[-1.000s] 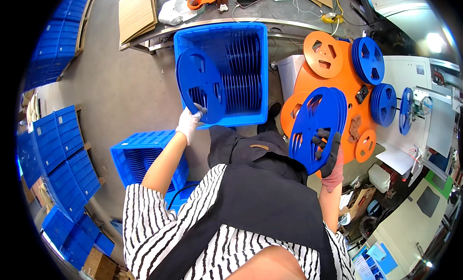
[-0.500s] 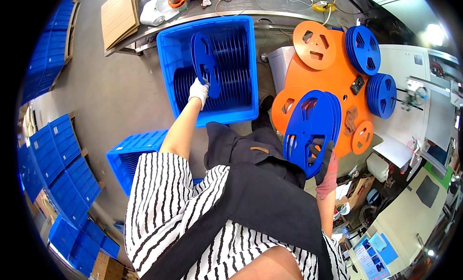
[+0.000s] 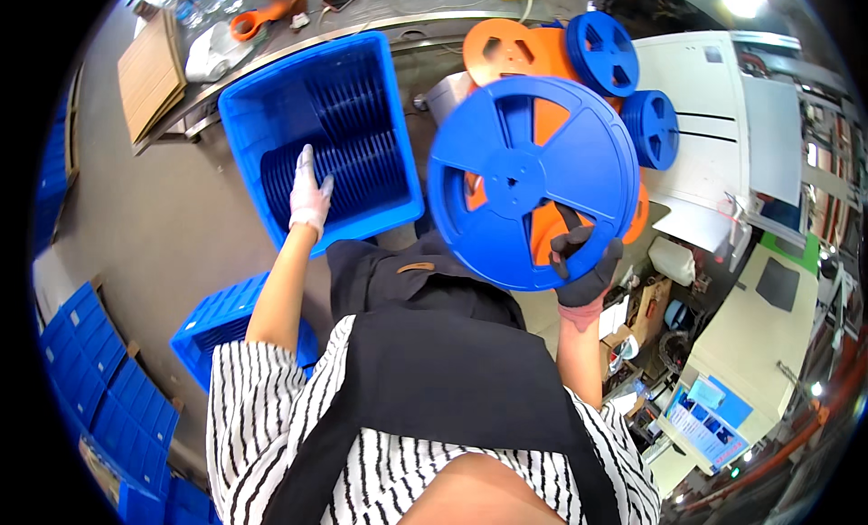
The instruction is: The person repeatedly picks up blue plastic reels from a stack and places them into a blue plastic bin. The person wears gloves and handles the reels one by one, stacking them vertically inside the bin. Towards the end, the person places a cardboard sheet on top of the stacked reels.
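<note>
My left hand (image 3: pixel 310 192), in a white glove, reaches into a blue plastic bin (image 3: pixel 248 109). Its fingers are stretched out over the rims of a row of blue reels (image 3: pixel 369 168) standing on edge, and nothing is gripped in it. In front of me my right hand (image 3: pixel 586 264), gloved in dark grey with a pink cuff, is closed on the lower right rim of a large blue reel (image 3: pixel 516 180). That reel faces up with its cut-out windows showing, and whether others are stacked behind it I cannot tell.
Behind the held reel is an orange turntable with orange discs (image 3: pixel 508 52). Two stacks of blue reels, an upper stack (image 3: pixel 604 56) and a lower stack (image 3: pixel 653 132), rest at its right. A smaller blue bin (image 3: pixel 203 319) stands lower left. A metal table (image 3: pixel 339 23) runs along the back.
My left hand has let go of the blue reel it held in the bin. My right hand has lifted its blue reel higher and turned its face up. The view has shifted right.
</note>
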The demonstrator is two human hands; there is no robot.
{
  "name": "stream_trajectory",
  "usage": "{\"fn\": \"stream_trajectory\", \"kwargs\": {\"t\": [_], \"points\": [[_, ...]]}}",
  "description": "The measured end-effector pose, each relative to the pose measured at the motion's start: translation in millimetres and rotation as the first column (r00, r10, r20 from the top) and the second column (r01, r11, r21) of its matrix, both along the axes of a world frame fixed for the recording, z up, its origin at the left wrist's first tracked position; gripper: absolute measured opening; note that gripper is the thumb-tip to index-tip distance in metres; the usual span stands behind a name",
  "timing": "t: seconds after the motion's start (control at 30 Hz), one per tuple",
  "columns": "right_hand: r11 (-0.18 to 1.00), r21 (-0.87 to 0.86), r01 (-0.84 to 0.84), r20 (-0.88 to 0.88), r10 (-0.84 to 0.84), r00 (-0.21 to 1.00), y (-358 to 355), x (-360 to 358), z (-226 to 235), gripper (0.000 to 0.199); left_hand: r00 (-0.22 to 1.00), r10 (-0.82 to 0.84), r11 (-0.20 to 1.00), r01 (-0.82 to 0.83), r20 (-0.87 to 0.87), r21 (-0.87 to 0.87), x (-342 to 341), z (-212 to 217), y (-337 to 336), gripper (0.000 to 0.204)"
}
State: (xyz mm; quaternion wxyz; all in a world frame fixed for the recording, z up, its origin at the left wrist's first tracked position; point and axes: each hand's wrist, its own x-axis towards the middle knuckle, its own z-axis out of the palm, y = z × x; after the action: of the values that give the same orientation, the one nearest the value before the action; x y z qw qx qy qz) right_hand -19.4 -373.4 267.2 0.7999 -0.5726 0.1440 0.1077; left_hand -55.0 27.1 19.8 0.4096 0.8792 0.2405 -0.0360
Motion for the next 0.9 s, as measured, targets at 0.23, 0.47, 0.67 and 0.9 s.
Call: {"fn": "stream_trajectory", "kwargs": {"t": [0.23,0.47,0.67,0.9], "points": [[0.829,0.558,-0.006,-0.02,0.022,1.0,11.7,9.3,-8.3,0.047,0.648,-0.57,0.804,0.311,0.506,0.507,-2.8,97.5,-22.8,0.064],[0.721,0.687,-0.096,-0.025,0.155,0.988,32.8,2.6,-7.1,0.052,0.447,-0.817,0.57,0.532,0.364,0.626,-2.3,157.2,-13.4,0.05],[0.67,0.725,-0.159,0.005,0.226,0.974,47.2,4.2,-8.1,0.05,0.434,-0.851,0.512,0.556,0.297,0.655,-14.0,170.9,4.0,0.042],[0.677,0.726,-0.125,-0.036,0.218,0.975,53.8,7.2,-6.6,0.057,0.495,-0.821,0.542,0.517,0.286,0.662,-27.0,175.8,6.5,0.031]]}}
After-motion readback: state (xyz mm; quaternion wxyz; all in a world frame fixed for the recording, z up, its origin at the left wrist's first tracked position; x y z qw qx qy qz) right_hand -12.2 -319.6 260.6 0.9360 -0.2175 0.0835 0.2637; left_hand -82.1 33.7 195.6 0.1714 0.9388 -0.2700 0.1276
